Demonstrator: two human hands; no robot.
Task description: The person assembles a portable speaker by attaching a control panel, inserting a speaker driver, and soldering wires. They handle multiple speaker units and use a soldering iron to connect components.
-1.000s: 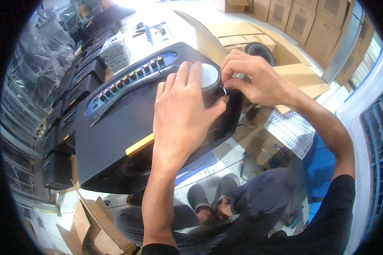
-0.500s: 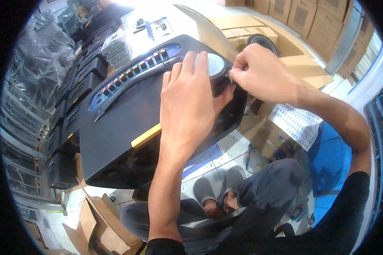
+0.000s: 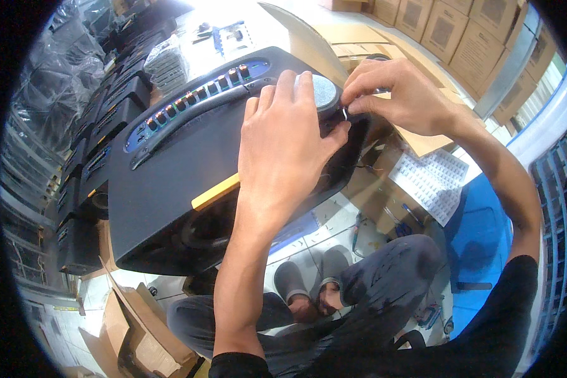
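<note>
A black speaker cabinet (image 3: 189, 157) with a panel of knobs (image 3: 198, 97), a black strap handle and a yellow strip (image 3: 215, 192) lies before me. On its right end rests a round part with a grey disc face (image 3: 324, 93), which looks like the back of a speaker driver. My left hand (image 3: 280, 135) wraps round its near side, thumb below. Just right of it, my right hand (image 3: 400, 94) pinches with thumb and forefinger at the rim. A small pale sliver (image 3: 344, 113) shows under those fingertips; what they pinch is too small to make out.
More black cabinets (image 3: 101, 138) line the left, beside clear plastic wrapping (image 3: 57, 82). Stacked cartons (image 3: 466, 38) stand at the far right. A printed sheet (image 3: 431, 183) lies near a blue stool-like thing (image 3: 482, 246). An opened carton (image 3: 138, 334) sits lower left, tools on the floor.
The right hand's fingers have opened out a little and shifted slightly right along the round part's rim. The left hand keeps its hold. The whole view has shifted slightly.
</note>
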